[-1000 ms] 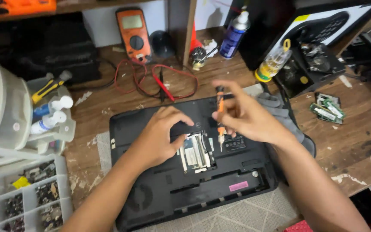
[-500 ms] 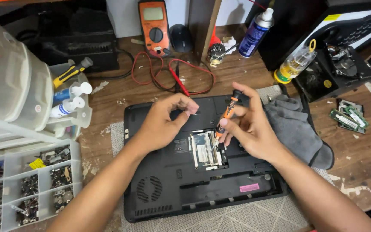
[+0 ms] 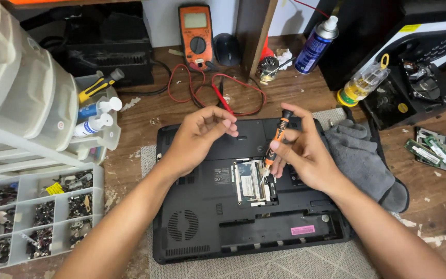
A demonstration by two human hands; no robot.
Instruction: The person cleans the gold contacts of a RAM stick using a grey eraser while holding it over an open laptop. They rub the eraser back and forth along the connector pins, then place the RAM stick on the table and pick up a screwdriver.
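One view only, head cam. Two hands over an upturned black laptop (image 3: 249, 206) on the desk (image 3: 145, 111), its small bay open w/ a circuit card (image 3: 251, 181) exposed.

Right hand (image 3: 305, 155): grip clamped on an orange-and-black screwdriver (image 3: 277, 138), held near upright, tip down at the card bay's right edge. Vs. 0.5 s ago the driver sits at much the same spot, still at the bay; judged: screw work at the bay goes on, not finished.

Left hand (image 3: 197, 137): lifted off the laptop's rear edge, fingers curled w/ thumb and forefinger tips together; whether a screw is pinched, cannot tell. A second ago this hand lay flat by the bay, so it has pulled back toward the far edge.

Nearby: grey cloth (image 3: 362, 160) just right of the laptop, parts tray (image 3: 32, 217) at left, orange multimeter (image 3: 197, 33) w/ red leads (image 3: 218, 90) behind.
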